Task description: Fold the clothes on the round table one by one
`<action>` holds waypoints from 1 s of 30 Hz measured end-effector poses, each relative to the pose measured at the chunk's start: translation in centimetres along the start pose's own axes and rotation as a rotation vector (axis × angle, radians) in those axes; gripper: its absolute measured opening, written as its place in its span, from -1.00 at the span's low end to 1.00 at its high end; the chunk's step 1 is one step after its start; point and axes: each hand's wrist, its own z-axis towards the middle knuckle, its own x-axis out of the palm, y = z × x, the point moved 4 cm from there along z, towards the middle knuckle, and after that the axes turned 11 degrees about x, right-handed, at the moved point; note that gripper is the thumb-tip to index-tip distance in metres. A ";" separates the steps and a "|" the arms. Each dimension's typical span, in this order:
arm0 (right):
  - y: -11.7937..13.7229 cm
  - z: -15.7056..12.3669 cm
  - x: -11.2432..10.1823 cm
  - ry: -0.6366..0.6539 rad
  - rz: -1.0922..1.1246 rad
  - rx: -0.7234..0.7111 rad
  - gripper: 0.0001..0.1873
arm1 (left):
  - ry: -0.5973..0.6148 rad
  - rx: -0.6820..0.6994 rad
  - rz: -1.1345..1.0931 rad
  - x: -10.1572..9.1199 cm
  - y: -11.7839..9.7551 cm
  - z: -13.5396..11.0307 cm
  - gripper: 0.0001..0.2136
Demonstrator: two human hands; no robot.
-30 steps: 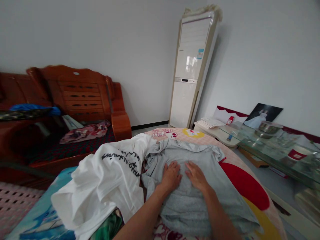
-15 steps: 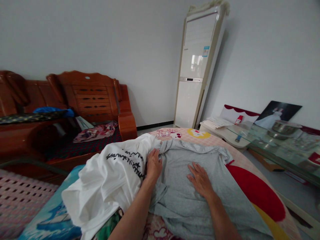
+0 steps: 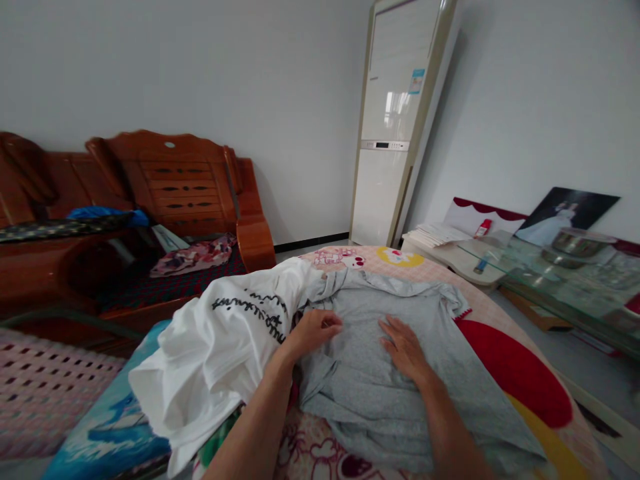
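Note:
A grey shirt lies spread on a round table covered by a patterned cloth. My right hand rests flat on the middle of the grey shirt, fingers stretched out. My left hand is at the shirt's left edge, fingers curled and pinching the grey fabric there. A white shirt with black lettering lies crumpled in a heap just left of my left hand.
A carved wooden sofa with loose clothes stands at the left. A tall white air conditioner stands in the corner. A glass-topped low table with a metal bowl and a leaning photo is at the right.
My left hand slid from the shirt's middle to its left edge, then curled and took hold of the fabric, drawing it inward. My right hand stayed flat on the shirt.

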 end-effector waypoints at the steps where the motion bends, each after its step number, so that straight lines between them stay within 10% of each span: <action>1: 0.0 -0.1 -0.3 0.013 0.020 -0.007 -0.54 | 0.088 0.030 -0.009 0.7 -0.3 0.0 -0.82; 4: 0.3 -1.0 -1.1 0.055 0.090 -0.039 -0.58 | 0.177 0.044 0.024 2.2 -0.7 0.2 -0.83; 15: -0.3 -9.5 -4.6 -0.116 0.339 0.005 -0.70 | -0.123 0.061 0.242 1.9 -4.2 -2.5 -0.82; 23: 1.1 -16.4 -4.8 -0.032 0.395 0.061 -0.75 | 0.083 0.004 0.182 1.1 -5.3 -7.3 -0.90; 27: 4.0 -17.0 -3.9 0.008 0.276 -0.037 -0.82 | 0.302 0.067 0.029 2.6 -5.3 -8.9 -0.88; 30: 4.9 -16.2 -3.4 -0.033 0.189 -0.024 -0.83 | 0.241 0.171 0.155 3.8 -4.8 -9.6 -0.65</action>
